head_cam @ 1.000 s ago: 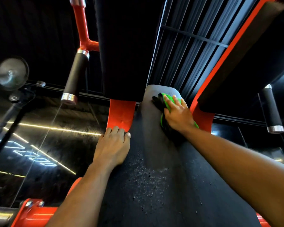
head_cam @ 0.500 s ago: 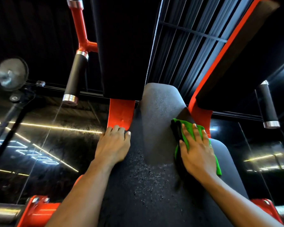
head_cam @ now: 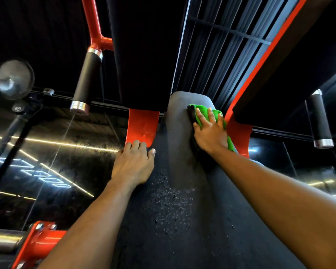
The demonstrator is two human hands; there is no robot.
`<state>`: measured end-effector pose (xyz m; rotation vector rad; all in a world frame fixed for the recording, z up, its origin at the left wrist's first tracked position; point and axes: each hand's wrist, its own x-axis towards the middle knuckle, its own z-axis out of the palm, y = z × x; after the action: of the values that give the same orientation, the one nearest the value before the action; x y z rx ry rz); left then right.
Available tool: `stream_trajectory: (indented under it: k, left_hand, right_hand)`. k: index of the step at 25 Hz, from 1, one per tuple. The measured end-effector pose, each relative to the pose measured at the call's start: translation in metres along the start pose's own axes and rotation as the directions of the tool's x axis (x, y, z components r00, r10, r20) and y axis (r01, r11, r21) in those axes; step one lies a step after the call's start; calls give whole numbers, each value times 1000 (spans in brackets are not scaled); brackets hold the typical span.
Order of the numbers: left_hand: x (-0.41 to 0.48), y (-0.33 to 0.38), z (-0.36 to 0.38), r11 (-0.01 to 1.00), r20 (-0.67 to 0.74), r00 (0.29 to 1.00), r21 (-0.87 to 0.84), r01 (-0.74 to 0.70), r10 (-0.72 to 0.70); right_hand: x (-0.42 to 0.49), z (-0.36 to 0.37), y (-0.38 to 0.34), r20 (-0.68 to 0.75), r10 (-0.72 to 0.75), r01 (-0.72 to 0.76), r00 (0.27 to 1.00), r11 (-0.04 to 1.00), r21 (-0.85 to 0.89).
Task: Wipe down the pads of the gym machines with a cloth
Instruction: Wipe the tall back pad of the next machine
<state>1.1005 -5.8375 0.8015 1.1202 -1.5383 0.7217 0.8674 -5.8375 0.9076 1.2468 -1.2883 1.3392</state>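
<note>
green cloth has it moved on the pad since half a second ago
Yes. The green cloth under the right hand slid up the pad toward its rounded top, from mostly below the right red bracket to alongside it.

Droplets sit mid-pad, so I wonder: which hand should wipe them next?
Probably right. The right hand presses the green cloth flat on the pad higher up; the left hand is bare, resting at the pad's edge.
</note>
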Motion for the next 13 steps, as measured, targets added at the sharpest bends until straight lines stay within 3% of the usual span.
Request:
stream_trajectory:
  k: [3,6,10,13]
  left_hand:
    - [1,6,-4,999,65,997,16,29,-30]
    - [2,11,-6,998,126,990,44,54,-59]
    - [5,7,9,998,-129,991,40,43,-37]
    - [11,3,20,993,-264,959,-71,92,-108]
  right_hand:
    - [-48,-11,17,35,-103,104,994,994,-17]
    - [-105,-16,23,88,-102,101,991,995,8]
    - [-126,-14,0,3,39,-39,999,998,51]
    - [-112,-6,-18,-29,164,-159,986,978,133]
